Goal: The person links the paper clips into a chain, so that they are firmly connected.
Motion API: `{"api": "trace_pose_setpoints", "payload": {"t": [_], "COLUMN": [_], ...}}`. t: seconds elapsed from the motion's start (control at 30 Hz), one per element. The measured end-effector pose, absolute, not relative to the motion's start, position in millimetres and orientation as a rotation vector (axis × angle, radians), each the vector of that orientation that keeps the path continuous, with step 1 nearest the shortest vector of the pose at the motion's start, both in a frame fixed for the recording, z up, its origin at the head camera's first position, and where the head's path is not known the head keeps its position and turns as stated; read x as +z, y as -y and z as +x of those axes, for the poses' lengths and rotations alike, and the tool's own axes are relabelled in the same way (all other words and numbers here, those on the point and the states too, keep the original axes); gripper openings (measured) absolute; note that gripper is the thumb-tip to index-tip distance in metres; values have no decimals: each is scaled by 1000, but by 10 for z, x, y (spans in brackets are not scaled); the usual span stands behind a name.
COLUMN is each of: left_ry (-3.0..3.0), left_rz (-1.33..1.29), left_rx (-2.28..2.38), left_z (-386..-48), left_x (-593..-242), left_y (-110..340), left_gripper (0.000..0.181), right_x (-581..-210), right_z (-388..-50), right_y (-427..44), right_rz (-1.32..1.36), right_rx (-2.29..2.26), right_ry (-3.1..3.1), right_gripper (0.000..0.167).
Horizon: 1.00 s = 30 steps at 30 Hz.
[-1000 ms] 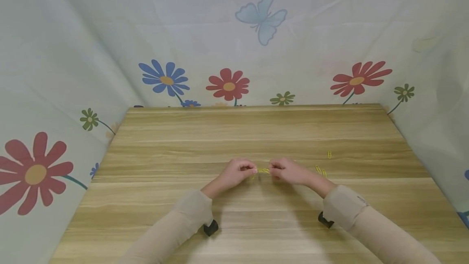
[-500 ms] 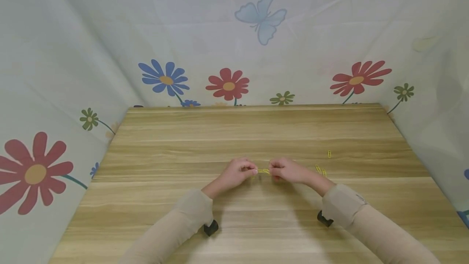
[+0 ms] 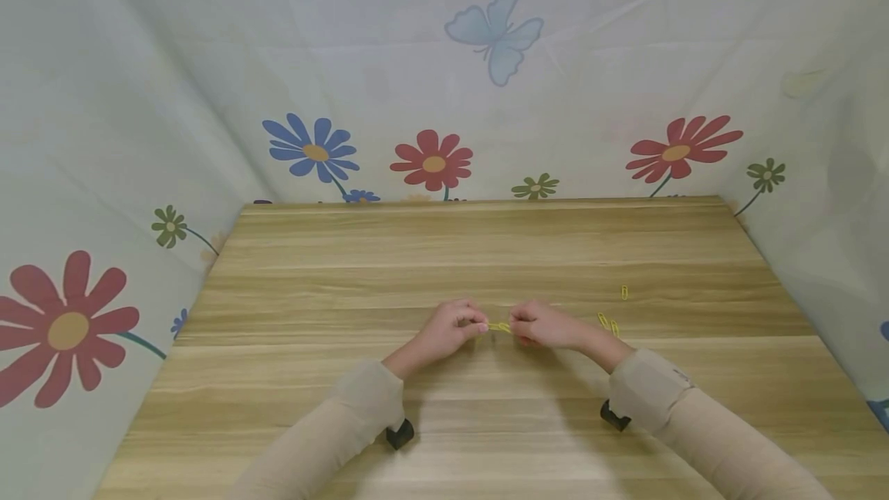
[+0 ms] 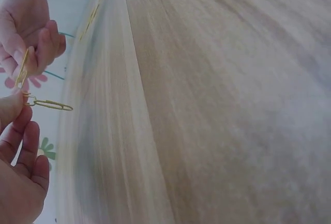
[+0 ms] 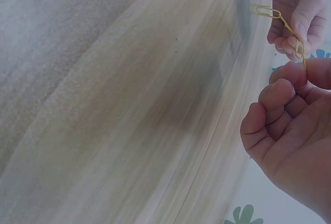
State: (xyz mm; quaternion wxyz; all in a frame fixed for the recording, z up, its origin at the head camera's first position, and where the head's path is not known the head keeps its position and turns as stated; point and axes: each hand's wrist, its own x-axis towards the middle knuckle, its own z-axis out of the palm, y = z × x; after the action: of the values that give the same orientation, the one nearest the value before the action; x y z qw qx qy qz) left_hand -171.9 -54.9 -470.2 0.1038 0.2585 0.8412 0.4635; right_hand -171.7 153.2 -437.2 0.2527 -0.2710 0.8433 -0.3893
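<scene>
Near the middle of the table, my left hand and right hand face each other with yellow paper clips between their fingertips. The left thumb and finger pinch one clip of a short chain. Another clip of that chain hangs from the left fingertips over the table, as the left wrist view shows. My right thumb and finger pinch a further clip, which meets the left-held one. Whether these two are hooked together I cannot tell, since fingertips cover part of them.
Right of my right hand, two loose yellow paper clips, one and another, lie close together. A third paper clip lies farther back. The wooden table ends at a flower-printed curtain behind and at both sides.
Both hands stay almost in place and keep their pinch. The clips between the fingertips have shifted and tilted slightly. The loose clips have not moved.
</scene>
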Motion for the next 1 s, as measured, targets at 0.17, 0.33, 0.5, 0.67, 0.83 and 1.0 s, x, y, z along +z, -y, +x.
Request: {"api": "trace_pose_setpoints", "payload": {"t": [0.17,0.33,0.5,0.67,0.83,1.0], "left_ry": [-2507,-2511,-2512,-2510,-2510,-2514], "left_rz": [765,773,752,741,736,737], "left_rx": [1338,1347,1367,1373,1379,1384], "left_z": [-1715,-1722,-1728,-1726,-1728,-1725], "left_x": [-4698,-4682,-4663,-4660,-4663,-4656], "left_y": [551,552,548,548,548,544], "left_gripper": [15,15,14,13,14,15], "right_x": [-4395,-4385,-4363,-4354,-4345,-4350], "right_z": [-1724,-1720,-1722,-1718,-1712,-1719], "right_y": [-1526,-1520,-1525,-1528,-1537,-1542], "right_rz": [-766,-772,-751,-754,-742,-743], "right_rx": [-1020,-1046,-1086,-1124,-1151,-1150], "right_ry": [-2289,-2277,-2249,-2236,-2256,-2282], "right_gripper": [23,22,24,22,20,20]}}
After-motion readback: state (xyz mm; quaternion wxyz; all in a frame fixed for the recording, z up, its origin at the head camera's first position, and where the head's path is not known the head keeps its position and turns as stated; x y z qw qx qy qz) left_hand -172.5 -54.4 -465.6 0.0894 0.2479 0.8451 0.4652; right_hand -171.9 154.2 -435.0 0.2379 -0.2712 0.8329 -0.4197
